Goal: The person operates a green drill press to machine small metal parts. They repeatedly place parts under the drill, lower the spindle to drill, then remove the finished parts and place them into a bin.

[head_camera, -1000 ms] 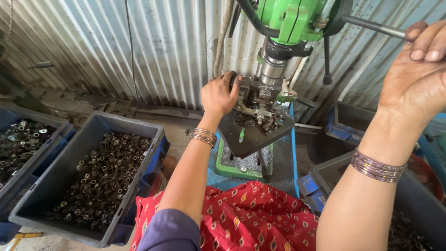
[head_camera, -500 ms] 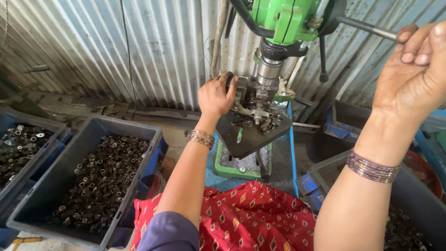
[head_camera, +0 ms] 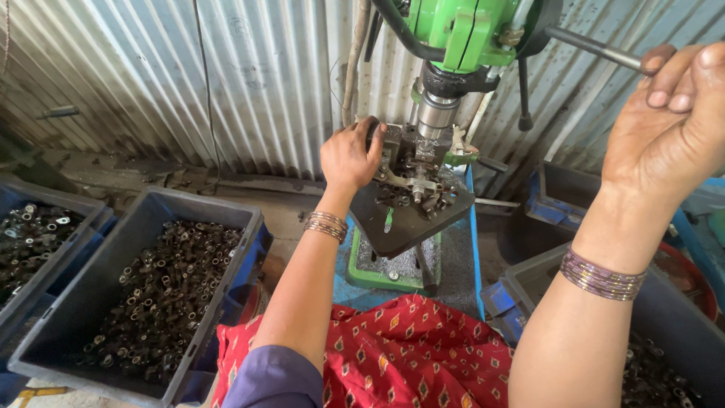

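Grey plastic crates ring the workplace in the head view. One large crate (head_camera: 226,249) at lower left is filled with a heap of small dark metal rings and bushes (head_camera: 162,291). Just beside it, at the far left edge, a second crate (head_camera: 75,208) holds a shallower layer of similar parts, some of them brighter (head_camera: 34,227). At lower right a third crate (head_camera: 529,276) is mostly hidden behind the right forearm; a few dark parts show in its corner (head_camera: 649,378).

Between the crates stands a green drill press (head_camera: 461,34) in front of a corrugated metal wall (head_camera: 189,75). Its steel spindle (head_camera: 434,113) points down onto a clamping fixture (head_camera: 411,162) that sits on a dark, tilted square work table (head_camera: 411,219). Loose dark metal pieces lie scattered on the table around the fixture, and the green base below is strewn with swarf (head_camera: 389,261).

The left hand (head_camera: 349,155) is wrapped over the left side of the fixture, fingers curled around it, just beside the spindle. The right hand (head_camera: 668,125), raised at upper right, is clenched around the end of the press's steel feed lever (head_camera: 596,51). Both wrists carry bangles, and red patterned cloth (head_camera: 408,355) covers the lap below.
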